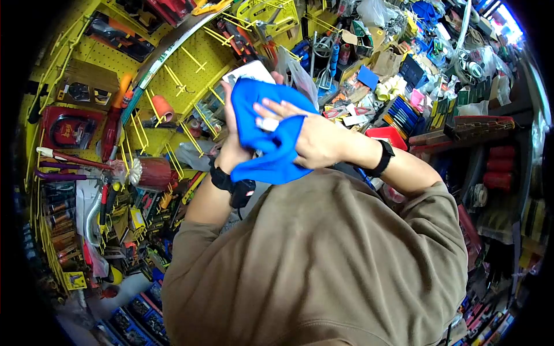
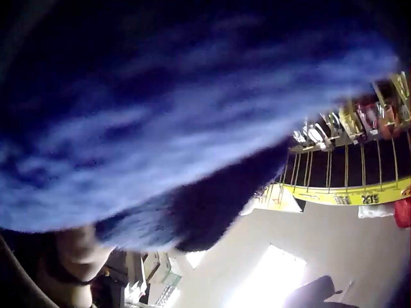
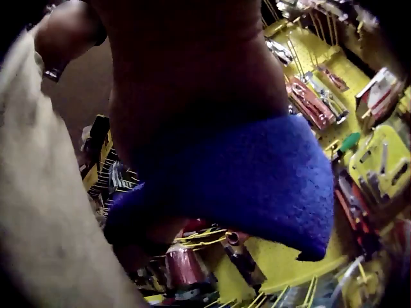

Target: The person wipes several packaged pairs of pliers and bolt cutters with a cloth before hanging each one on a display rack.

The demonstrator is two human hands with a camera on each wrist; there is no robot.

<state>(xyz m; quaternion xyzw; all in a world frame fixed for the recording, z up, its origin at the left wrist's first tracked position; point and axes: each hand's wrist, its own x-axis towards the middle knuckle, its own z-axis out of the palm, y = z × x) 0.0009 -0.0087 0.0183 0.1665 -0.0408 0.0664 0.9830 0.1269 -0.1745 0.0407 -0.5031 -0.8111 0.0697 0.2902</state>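
Wearing: brown top (image 1: 323, 248), short-slvd, nearest the head cam. Black wrist straps, 2 pcs: L strap (image 1: 219, 177), R strap (image 1: 383, 158).

Hands, 2: L hand (image 1: 229, 124), thumb side along the cloth's left edge, fingertips showing past its top edge, fingers curled round a white item (image 1: 254, 69). R hand (image 1: 316, 139) lies across the cloth's right part; some fingers stretched flat on it, others hidden in folds, so cannot tell if they grip.

Blue cloth (image 1: 257, 104), 1 pc, napped, btwn both hands in front of the chest; small white tag (image 1: 267, 124) nr its middle; lower edge hangs loose. White item, flat, mostly covered; only the upper part clears the cloth's top edge, type n/k.

Yellow pegboard (image 1: 187, 60), w/ wire hooks: pkgd blk/orange tool (image 1: 118, 36) nr top edge; red pkg (image 1: 68, 131) at left edge; red can (image 1: 156, 173) nr lower edge.

Farther, R side: red tray (image 1: 388, 136), blue-handled set (image 1: 402, 117) just past its far edge, misc. bagged stock.
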